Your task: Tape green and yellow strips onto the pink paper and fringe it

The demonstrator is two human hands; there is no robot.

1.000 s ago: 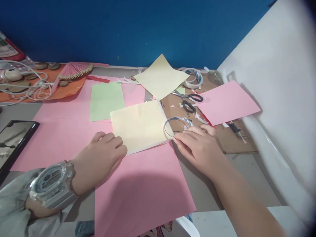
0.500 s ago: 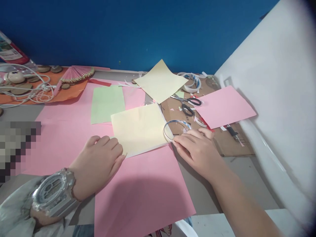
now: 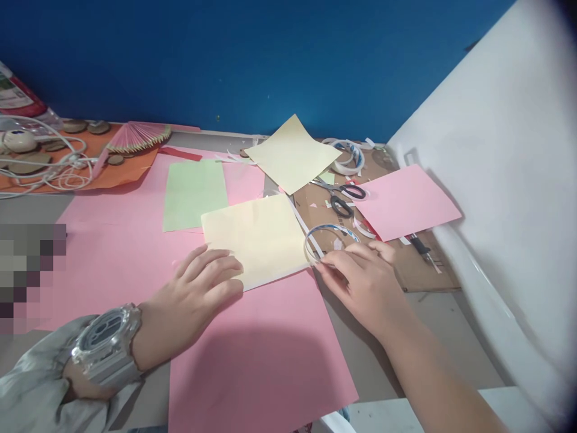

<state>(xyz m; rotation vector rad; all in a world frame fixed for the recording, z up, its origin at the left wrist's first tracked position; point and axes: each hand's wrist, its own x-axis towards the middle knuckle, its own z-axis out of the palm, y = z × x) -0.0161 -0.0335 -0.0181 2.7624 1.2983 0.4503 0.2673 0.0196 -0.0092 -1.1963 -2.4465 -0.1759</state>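
Cream paper [image 3: 259, 234] lay at the centre of the head view, on top of pink paper [image 3: 256, 367], with its lower left corner beneath the left hand [image 3: 205, 279]. That hand was palm down, fingers extended and gripping nothing; a translucent watch [image 3: 108, 343] was fitted at its wrist. The right hand [image 3: 360, 279] was positioned at the lower right corner of the cream paper, thumb and fingertips pinched on the rim of a tape roll [image 3: 345, 230], which stood tilted; whether the roll touched the paper could not be told. A narrow white strip [image 3: 301, 217] ran along the right edge of the cream paper. Green paper [image 3: 196, 195] was located to the upper left, and a second cream sheet [image 3: 294, 153] was set diagonally behind. Right of that sheet, black-handled scissors [image 3: 342, 207] rested on cardboard [image 3: 428, 282] among paper scraps, near further tape rolls [image 3: 358, 157]. A pink sheet [image 3: 408, 201] lay beside the scissors, partly covering the cardboard. At the far left, a folded fan [image 3: 142, 137] and a white cable [image 3: 74, 174] rested on orange paper [image 3: 130, 174], against a blue wall [image 3: 270, 60].
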